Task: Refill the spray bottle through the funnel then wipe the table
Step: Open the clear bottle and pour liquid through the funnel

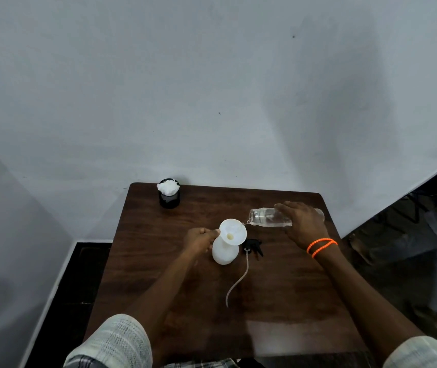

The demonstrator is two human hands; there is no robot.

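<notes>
Head view: we have the white spray bottle [224,252] standing upright near the middle of the dark wood bench [278,301]. White funnel [232,232] sits in the bottle's neck, its bowl tipped slightly toward the camera.

Left hand [202,240] is just left of the bottle, fingers curled round the neck and touching the funnel's rim, so it's clamped on the bottle.

Right hand [302,223] is up and to the right of the bottle, fingers wrapped over a clear water bottle [270,217] held close to horizontal, open mouth pointing at the funnel. Its mouth sits just beside the funnel's right rim; a thin stream runs from it onto the rim. Water is visible in the lower side of the clear bottle. Orange bead bracelet [321,246] on the right wrist.

Just right of the spray bottle, the black trigger head [253,247] lies on the bench, off the bottle. Its dip tube [238,280] curves from there toward the camera, flat on the wood.

Well behind and left of the spray bottle, at the bench's far left corner, a black cup [169,197] holds crumpled white tissue [168,186].
</notes>
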